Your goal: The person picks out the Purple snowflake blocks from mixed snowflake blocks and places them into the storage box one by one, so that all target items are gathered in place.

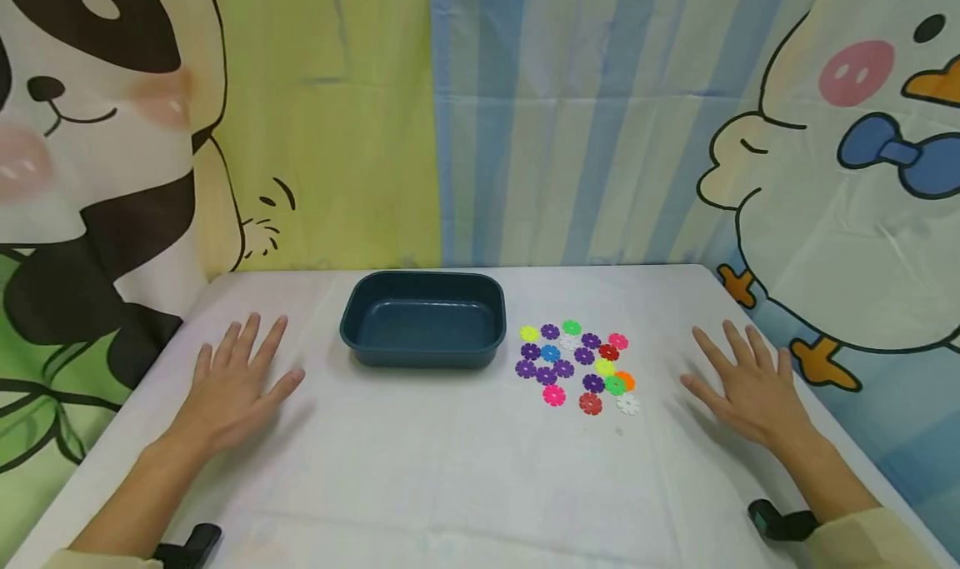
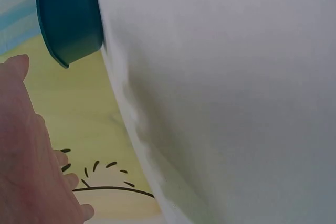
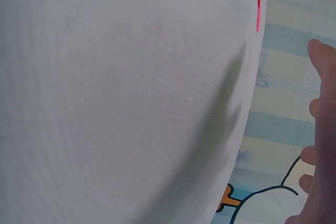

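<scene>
My left hand [image 1: 231, 390], fingers straight and spread, hovers over the left side of the table with nothing in it. On the right side my right hand [image 1: 753, 386] is likewise spread and holds nothing. Between them, toward the back edge, stands a dark teal rectangular tub [image 1: 423, 358], its inside bare; part of the tub [image 2: 71, 19] also shows in the left wrist view. To its right lie several small notched plastic discs [image 1: 563, 369] in purple, pink, red, yellow, green, blue, orange and white. They sit flat in a loose cluster, nearer to my right hand.
A white cloth covers the table [image 1: 450, 469]. Behind it hangs a curtain [image 1: 525, 119] with a panda on the left and a white bird on the right. Black wrist straps [image 1: 191, 546] show near both sleeves.
</scene>
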Demonstrator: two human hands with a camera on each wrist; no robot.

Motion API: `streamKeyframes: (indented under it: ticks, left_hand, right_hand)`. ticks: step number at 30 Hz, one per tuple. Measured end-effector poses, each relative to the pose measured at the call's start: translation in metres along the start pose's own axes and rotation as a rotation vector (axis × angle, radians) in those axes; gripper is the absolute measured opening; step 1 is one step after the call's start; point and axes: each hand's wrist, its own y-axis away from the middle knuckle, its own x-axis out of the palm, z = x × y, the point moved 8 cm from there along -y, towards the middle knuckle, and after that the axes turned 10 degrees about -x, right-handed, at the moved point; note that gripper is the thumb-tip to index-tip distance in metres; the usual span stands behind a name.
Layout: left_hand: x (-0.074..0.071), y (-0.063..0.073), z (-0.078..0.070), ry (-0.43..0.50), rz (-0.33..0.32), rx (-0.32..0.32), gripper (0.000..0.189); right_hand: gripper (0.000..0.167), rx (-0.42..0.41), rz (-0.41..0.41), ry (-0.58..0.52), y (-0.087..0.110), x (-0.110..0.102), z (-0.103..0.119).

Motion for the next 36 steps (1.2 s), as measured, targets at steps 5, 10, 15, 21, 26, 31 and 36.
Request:
streamKeyframes:
  ticks: [5, 10, 15, 21, 26, 31, 36]
  left_hand:
    - [0.0, 0.001, -0.003, 0.004, 0.001, 0.003, 0.086]
    - [0.0, -0.001, -0.005, 0.008, 0.017, -0.007, 0.088]
    - [0.0, -0.002, -0.005, 0.021, 0.026, -0.016, 0.088]
    - [0.002, -0.004, -0.01, 0.125, 0.054, -0.036, 0.087]
    - [0.005, -0.008, -0.017, 0.259, 0.073, -0.048, 0.083]
    - [0.01, -0.013, -0.02, 0.349, 0.067, -0.044, 0.08]
    - [0.017, -0.021, -0.025, 0.436, 0.128, -0.058, 0.079]
  right_hand:
    - [0.084, -0.004, -0.002, -0.014, 0.001, 0.0, 0.002]
    - [0.084, -0.004, -0.009, -0.019, 0.0, -0.001, 0.004]
    - [0.085, 0.001, -0.023, -0.022, 0.0, -0.003, 0.005]
    - [0.084, 0.004, -0.035, -0.078, -0.003, -0.003, 0.011]
    - [0.081, 0.005, -0.086, -0.146, -0.006, -0.006, 0.018]
    - [0.079, 0.013, -0.111, -0.21, -0.009, -0.005, 0.026]
    - [0.079, 0.037, -0.092, -0.262, -0.015, -0.001, 0.036]
